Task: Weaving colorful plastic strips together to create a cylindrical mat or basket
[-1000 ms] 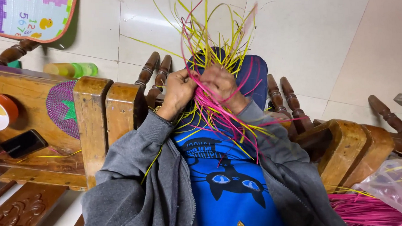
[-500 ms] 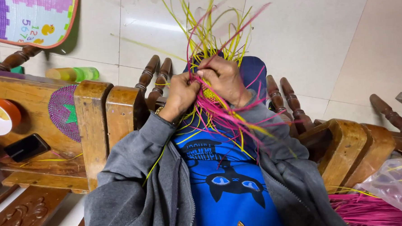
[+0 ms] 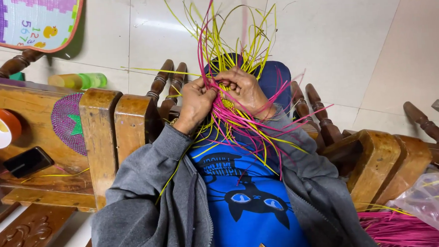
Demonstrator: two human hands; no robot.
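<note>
Gripping a tangle of pink and yellow strips, left hand and right hand both pinched closed over the lap

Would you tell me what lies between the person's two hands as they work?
In the head view, a woven knot of yellow and pink strips sits between the left hand and the right hand; both grip it, loose ends fanning outward.
</note>
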